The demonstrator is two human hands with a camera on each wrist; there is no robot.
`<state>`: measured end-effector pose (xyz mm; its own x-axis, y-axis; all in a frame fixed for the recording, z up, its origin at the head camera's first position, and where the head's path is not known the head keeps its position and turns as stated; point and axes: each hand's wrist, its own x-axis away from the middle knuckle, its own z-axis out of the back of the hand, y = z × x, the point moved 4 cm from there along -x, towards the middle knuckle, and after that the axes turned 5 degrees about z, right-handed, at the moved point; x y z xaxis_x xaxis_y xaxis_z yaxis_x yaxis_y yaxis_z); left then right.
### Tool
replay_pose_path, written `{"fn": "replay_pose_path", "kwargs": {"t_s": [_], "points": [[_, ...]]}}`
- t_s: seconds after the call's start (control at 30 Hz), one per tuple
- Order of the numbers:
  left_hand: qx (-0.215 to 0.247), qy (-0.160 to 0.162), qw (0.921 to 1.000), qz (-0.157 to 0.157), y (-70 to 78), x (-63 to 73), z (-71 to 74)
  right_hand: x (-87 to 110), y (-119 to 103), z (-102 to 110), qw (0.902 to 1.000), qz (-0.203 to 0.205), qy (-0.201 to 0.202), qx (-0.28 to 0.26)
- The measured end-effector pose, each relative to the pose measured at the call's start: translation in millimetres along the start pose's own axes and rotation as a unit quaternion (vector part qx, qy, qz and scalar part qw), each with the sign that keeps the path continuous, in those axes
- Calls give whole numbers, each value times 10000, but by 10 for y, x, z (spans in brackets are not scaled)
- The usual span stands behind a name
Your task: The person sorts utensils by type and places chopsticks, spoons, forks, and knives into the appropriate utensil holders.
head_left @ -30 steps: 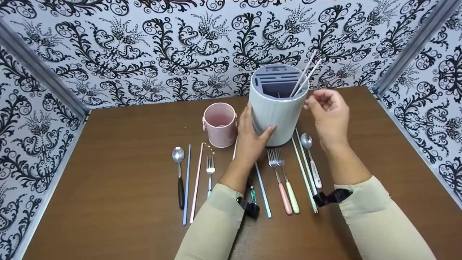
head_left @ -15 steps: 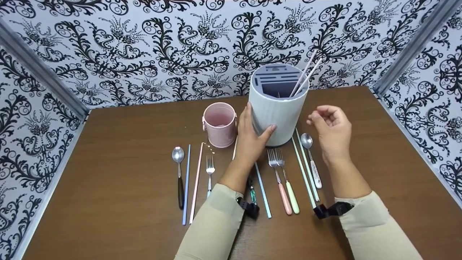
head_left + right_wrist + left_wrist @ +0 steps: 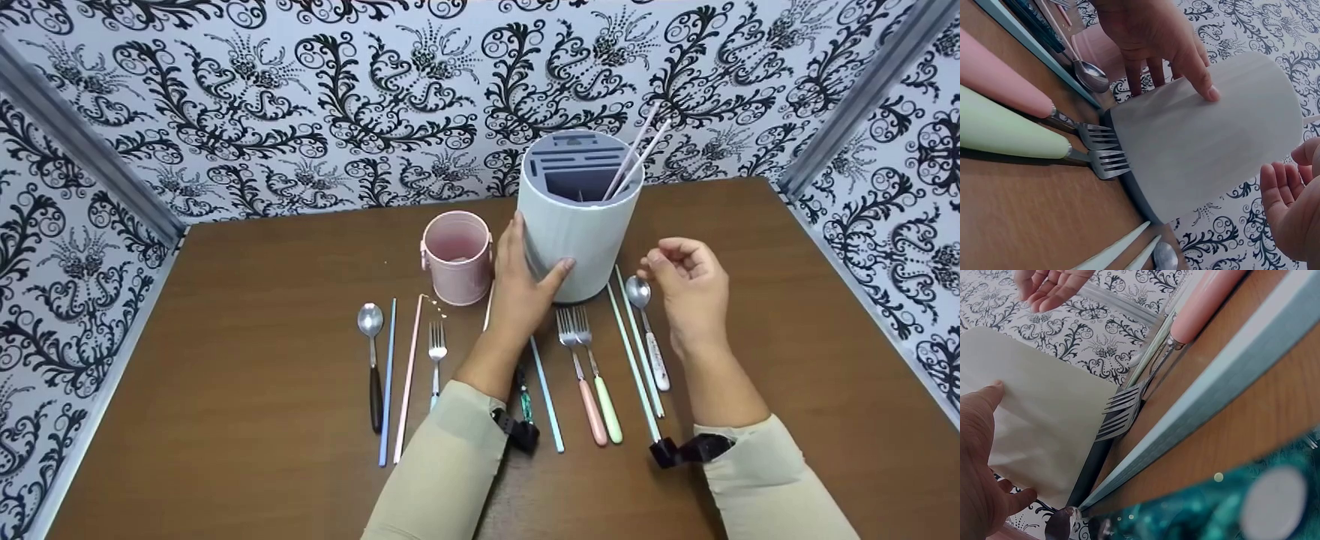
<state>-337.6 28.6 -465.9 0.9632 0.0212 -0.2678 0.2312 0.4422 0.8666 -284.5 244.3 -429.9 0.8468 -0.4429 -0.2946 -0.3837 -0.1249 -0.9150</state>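
My left hand grips the near left side of a tall white utensil holder, thumb on its front and fingers around its left side. Two pale pink chopsticks lean out of the holder's right compartment. My right hand hovers to the right of the holder with its fingers loosely curled and nothing between them. Below it lie a spoon with a patterned white handle and two pale green chopsticks. Two forks, one with a pink handle, one with a light green handle, lie before the holder.
A pink cup stands left of the holder. A dark-handled spoon, a blue chopstick, a pink chopstick and a fork lie further left. Another blue chopstick and a green glittery handle lie by the left wrist.
My right hand has come down and toward me, away from the holder's rim and over the spoon. The left hand and the holder have stayed in place.
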Motion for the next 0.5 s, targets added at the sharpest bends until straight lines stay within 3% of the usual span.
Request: {"fn": "replay_pose_path", "kwargs": {"t_s": [0.5], "points": [[-23,26,9999,-148,18,2,5,34,73,90,9945,-523,-566,702]]}}
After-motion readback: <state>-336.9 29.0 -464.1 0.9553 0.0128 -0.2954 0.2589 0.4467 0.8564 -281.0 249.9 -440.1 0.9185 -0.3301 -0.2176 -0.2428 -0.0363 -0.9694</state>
